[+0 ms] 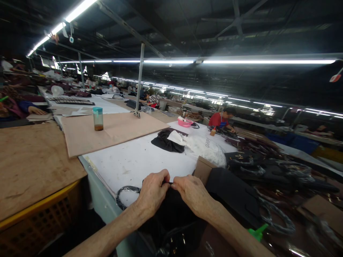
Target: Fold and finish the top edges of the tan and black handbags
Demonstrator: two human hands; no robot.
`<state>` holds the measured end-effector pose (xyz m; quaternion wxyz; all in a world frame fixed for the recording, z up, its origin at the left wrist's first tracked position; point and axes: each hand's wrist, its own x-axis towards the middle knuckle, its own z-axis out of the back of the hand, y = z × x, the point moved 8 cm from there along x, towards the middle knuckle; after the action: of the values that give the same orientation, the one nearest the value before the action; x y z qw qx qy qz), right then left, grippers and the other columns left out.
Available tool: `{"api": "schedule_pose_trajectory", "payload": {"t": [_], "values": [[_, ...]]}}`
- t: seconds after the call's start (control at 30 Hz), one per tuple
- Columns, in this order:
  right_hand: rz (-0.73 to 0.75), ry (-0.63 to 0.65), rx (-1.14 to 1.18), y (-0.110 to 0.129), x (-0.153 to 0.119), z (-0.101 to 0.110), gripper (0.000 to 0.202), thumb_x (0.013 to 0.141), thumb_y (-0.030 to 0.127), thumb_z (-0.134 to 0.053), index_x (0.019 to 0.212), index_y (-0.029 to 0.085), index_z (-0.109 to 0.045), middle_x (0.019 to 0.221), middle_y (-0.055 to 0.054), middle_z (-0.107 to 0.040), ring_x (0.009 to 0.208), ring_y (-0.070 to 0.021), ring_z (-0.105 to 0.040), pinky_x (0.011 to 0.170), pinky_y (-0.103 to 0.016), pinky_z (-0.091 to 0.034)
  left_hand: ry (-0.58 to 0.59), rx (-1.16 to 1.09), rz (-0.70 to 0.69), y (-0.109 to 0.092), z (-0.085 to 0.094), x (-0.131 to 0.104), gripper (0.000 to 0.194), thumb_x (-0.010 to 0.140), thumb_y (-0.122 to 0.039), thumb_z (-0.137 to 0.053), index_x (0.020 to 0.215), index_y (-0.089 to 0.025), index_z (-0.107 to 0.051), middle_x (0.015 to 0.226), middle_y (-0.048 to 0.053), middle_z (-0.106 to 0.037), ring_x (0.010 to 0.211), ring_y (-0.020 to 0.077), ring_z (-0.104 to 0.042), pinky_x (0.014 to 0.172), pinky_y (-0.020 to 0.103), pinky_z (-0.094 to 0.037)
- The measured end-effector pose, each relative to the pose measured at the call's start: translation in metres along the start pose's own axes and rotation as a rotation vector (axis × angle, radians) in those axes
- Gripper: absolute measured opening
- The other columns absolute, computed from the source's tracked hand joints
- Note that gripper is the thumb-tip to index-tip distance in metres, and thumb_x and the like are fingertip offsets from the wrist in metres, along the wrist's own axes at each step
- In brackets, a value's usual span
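Note:
A dark handbag is in front of me at the table's near edge, its black upper edge raised. My left hand pinches that edge between thumb and fingers. Close beside it, my right hand is also closed on the same edge, the fingertips almost meeting. A plastic-wrapped loop handle shows to the left of my left hand. To the right of my right hand lies a black panel with a brown cardboard piece by it. The lower part of the handbag is dim and partly covered by my forearms.
Dark bags are heaped at right, near a green nozzle. Ahead are a white plastic bag, black cloth and a pink basket. A jar stands on a board; a yellow crate is left. Co-workers sit farther off.

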<state>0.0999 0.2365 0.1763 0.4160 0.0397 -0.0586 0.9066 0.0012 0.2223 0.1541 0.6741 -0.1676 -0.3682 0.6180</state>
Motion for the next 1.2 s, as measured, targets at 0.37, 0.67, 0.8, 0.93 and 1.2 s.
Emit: {"api": "schedule_pose_trajectory", "payload": {"t": [0.37, 0.67, 0.8, 0.93, 1.2], "values": [[0.041, -0.003, 0.141, 0.008, 0.003, 0.005, 0.030, 0.090, 0.031, -0.038, 0.067, 0.021, -0.055, 0.063, 0.001, -0.061, 0.062, -0.0128, -0.054, 0.055, -0.024, -0.028, 0.262, -0.081, 0.063, 0.025, 0.030, -0.001, 0.022, 0.058, -0.014, -0.056, 0.079, -0.018, -0.060, 0.073, -0.002, -0.058, 0.066, 0.0133, -0.049, 0.059, 0.022, -0.034], [0.031, 0.009, 0.044, 0.008, 0.006, -0.003, 0.035, 0.092, 0.035, -0.033, 0.068, 0.021, -0.054, 0.064, -0.001, -0.062, 0.062, -0.0147, -0.056, 0.055, -0.026, -0.027, 0.288, -0.492, 0.177, 0.049, 0.027, -0.017, 0.018, 0.062, -0.019, -0.057, 0.075, -0.013, -0.067, 0.060, -0.003, -0.055, 0.057, 0.0104, -0.044, 0.054, 0.020, -0.033], [0.064, 0.025, 0.009, 0.014, 0.009, -0.002, 0.036, 0.092, 0.038, -0.033, 0.070, 0.021, -0.055, 0.064, -0.001, -0.063, 0.058, -0.0150, -0.057, 0.052, -0.026, -0.025, 0.297, -0.557, 0.159, 0.048, 0.021, -0.019, 0.018, 0.067, -0.022, -0.056, 0.077, -0.012, -0.067, 0.063, -0.001, -0.059, 0.057, 0.0115, -0.047, 0.053, 0.021, -0.034], [0.101, 0.076, 0.050, 0.029, 0.014, 0.002, 0.031, 0.090, 0.039, -0.038, 0.072, 0.021, -0.057, 0.065, -0.001, -0.063, 0.063, -0.0152, -0.058, 0.054, -0.025, -0.026, 0.309, -0.639, 0.159, 0.048, 0.018, -0.020, 0.019, 0.067, -0.022, -0.056, 0.077, -0.011, -0.068, 0.062, 0.001, -0.060, 0.056, 0.0117, -0.048, 0.054, 0.022, -0.036], [0.129, 0.106, 0.156, 0.044, 0.024, 0.002, 0.029, 0.088, 0.034, -0.043, 0.067, 0.020, -0.057, 0.060, 0.001, -0.059, 0.060, -0.0117, -0.050, 0.055, -0.024, -0.025, 0.264, -0.665, 0.248, 0.054, 0.018, -0.020, 0.021, 0.063, -0.023, -0.059, 0.074, -0.008, -0.069, 0.052, -0.001, -0.054, 0.047, 0.0087, -0.040, 0.047, 0.021, -0.028]]}}
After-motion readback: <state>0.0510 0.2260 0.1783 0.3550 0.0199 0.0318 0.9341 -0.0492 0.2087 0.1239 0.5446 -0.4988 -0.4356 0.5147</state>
